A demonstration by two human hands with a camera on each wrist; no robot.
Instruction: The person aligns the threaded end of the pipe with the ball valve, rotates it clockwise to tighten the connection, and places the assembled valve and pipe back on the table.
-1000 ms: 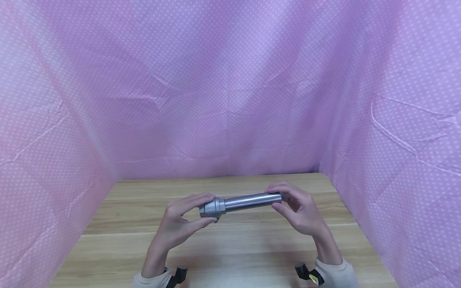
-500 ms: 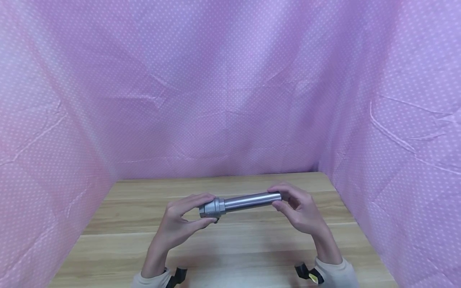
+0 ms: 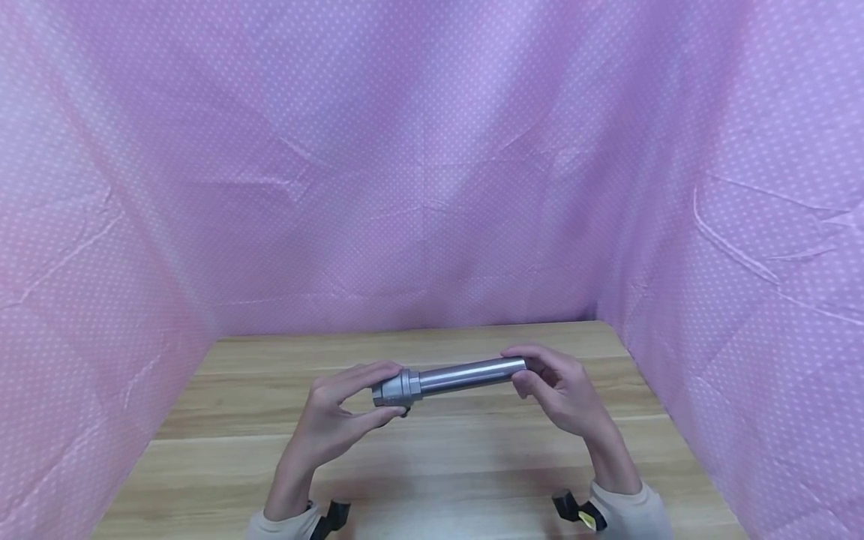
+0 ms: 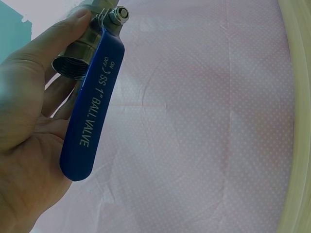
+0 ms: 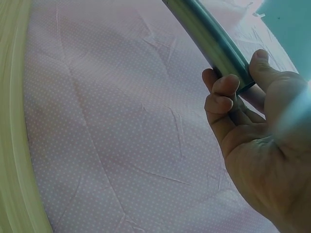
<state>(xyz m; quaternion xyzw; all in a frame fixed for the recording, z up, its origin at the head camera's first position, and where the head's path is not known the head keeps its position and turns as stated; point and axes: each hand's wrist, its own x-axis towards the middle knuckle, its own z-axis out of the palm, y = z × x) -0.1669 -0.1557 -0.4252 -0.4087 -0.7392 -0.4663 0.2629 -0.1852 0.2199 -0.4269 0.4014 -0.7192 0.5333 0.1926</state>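
A steel ball valve [image 3: 393, 388] is gripped between the thumb and fingers of my left hand [image 3: 332, 418]. Its long blue lever [image 4: 93, 107], lettered "SS 1" BALL VALVE", hangs along the palm in the left wrist view. The valve's near threaded opening [image 4: 72, 67] shows bare. From the valve's other end a smooth steel pipe [image 3: 472, 376] runs to the right, tilted slightly up. My right hand [image 3: 568, 397] holds the pipe's free end, thumb on one side and curled fingers on the other. The joint thread between pipe and valve is hidden.
Below the hands lies a wooden tabletop [image 3: 432, 465]. Pink dotted cloth [image 3: 425, 187] walls it in at the back and both sides. Black wrist camera mounts [image 3: 572, 510] sit at both sleeves.
My right thumb has shifted slightly upward around the pipe's end, and that end has risen a little. My left hand and the valve stay nearly where they were.
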